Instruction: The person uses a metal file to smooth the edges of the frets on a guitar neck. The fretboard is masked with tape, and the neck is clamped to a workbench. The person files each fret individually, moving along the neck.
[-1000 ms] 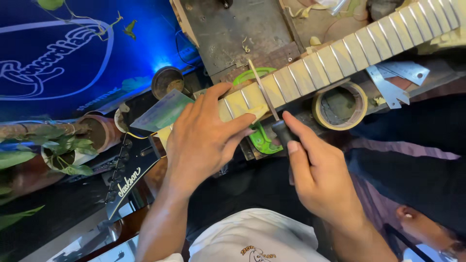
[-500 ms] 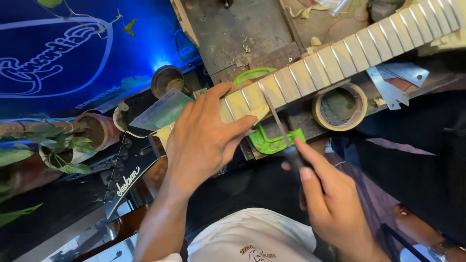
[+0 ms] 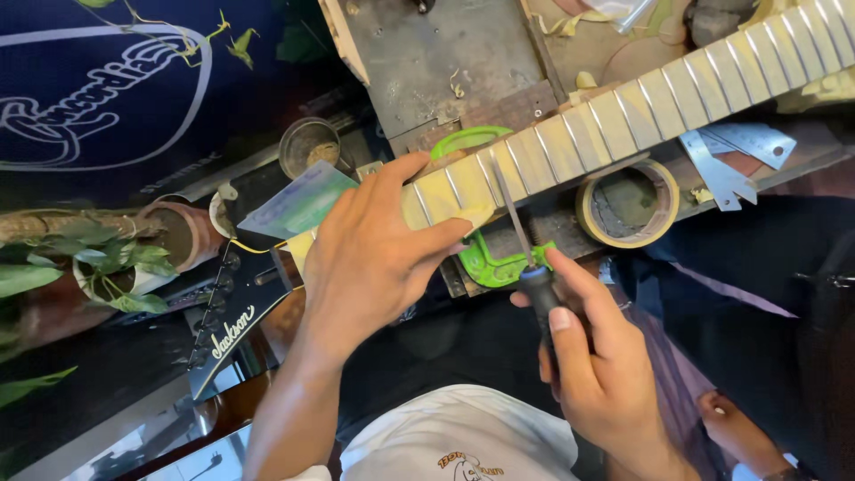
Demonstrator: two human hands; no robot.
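Observation:
A pale guitar neck [image 3: 623, 111] with metal frets runs from the upper right down to the middle, its lower end clamped by a green clamp [image 3: 485, 263]. My left hand [image 3: 378, 254] grips that lower end, thumb on its near edge. My right hand [image 3: 588, 356] holds a thin metal file [image 3: 515, 218] by its black handle, the blade lying across the fretboard just right of my left thumb.
A roll of masking tape [image 3: 631, 203] lies under the neck, metal gauges [image 3: 735, 156] to its right. A grey metal plate [image 3: 427, 62] sits behind. A black guitar headstock [image 3: 236, 325], a small tin [image 3: 309, 147] and potted plants [image 3: 107, 258] are at left.
My right hand slid the file back and forth across the fretboard: it drew toward me and to the right, then came back left and up. My left hand stayed put.

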